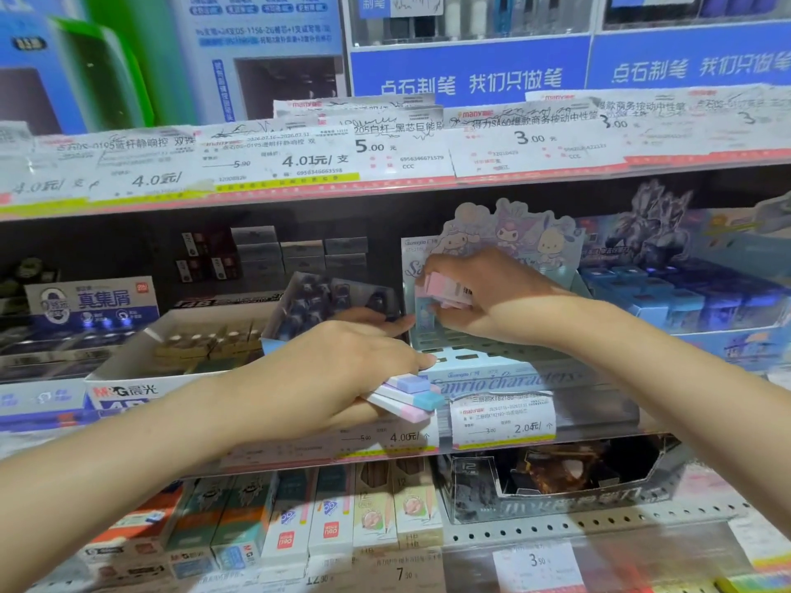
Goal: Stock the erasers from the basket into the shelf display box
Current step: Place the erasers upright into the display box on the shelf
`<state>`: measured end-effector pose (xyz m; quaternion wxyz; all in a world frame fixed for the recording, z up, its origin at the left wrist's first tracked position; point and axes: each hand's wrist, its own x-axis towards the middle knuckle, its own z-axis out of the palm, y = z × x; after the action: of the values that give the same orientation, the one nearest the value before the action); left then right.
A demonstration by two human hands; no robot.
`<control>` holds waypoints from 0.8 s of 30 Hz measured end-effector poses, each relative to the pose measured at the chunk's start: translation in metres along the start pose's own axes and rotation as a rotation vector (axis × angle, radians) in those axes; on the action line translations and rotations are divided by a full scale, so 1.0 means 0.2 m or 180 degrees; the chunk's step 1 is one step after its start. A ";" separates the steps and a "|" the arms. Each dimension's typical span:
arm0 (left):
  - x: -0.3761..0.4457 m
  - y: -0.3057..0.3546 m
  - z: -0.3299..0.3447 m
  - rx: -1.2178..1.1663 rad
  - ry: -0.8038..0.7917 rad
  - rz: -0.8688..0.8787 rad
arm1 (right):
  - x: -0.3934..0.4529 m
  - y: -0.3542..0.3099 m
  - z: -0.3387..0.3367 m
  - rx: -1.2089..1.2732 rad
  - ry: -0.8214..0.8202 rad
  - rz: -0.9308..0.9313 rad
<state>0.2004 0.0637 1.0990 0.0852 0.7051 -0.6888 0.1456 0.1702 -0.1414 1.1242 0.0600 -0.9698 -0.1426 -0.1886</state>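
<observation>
In the display box [505, 361], right hand [483, 293] pinches pink eraser [445, 288]; left hand [342, 370] grips pastel erasers [411, 398].

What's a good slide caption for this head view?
Right hand lowers a pink eraser into the Sanrio display box; left hand holds spare erasers.

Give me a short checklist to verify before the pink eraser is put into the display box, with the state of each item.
1. Right hand grips the pink eraser: ok.
2. Eraser is over the display box, near its left wall: ok.
3. Slotted floor of the box below the eraser is free: ok for the visible part; the part behind the hand, cannot tell.
4. Left hand holds the spare erasers securely: ok, several are pinched under the fingers.
5. Left fingertips are clear of the box's front left corner: not ok, they touch it.
6. Basket within reach: cannot tell, not in view.
</observation>
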 end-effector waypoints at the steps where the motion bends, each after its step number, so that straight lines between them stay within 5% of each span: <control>1: 0.00 0.00 0.00 0.0022 -0.0002 -0.0048 | 0.00 0.00 0.00 0.0124 -0.0021 0.0008; 10: 0.01 0.05 0.00 0.0096 0.0109 -0.0606 | -0.07 0.07 -0.06 0.2143 -0.0557 0.0261; 19: 0.03 0.14 0.01 -0.0265 0.1098 -0.1048 | -0.11 0.02 -0.04 0.4143 -0.0135 0.0808; 24: 0.08 0.22 0.04 -0.1237 0.1714 -0.1946 | -0.13 -0.07 0.00 0.4926 0.0384 0.1065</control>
<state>0.1578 0.0436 1.0928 0.4314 0.7840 -0.4167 0.1600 0.1425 -0.1358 1.1149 0.7521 -0.6494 -0.0821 -0.0767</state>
